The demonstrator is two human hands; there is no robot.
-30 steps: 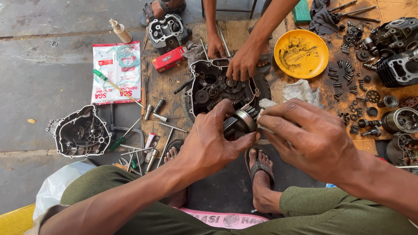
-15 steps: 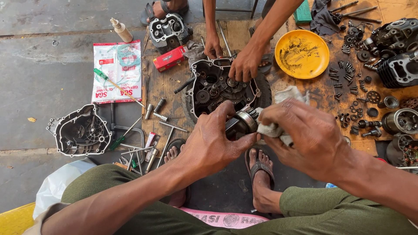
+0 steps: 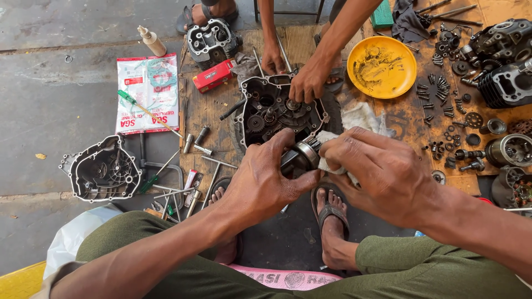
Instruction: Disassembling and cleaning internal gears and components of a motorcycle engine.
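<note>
Here both hands grip a greasy, dark metal cylindrical part [image 3: 299, 158]

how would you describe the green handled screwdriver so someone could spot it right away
Start at the white and red packet lying flat on the grey floor, left of the open engine case. The screwdriver lies slantwise across that packet. Its bright green handle points up-left, unlike the bare grey metal tools beside it.

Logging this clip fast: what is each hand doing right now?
Left hand: closed on round dark metal engine part.
Right hand: closed, pressing white rag against it.
</note>
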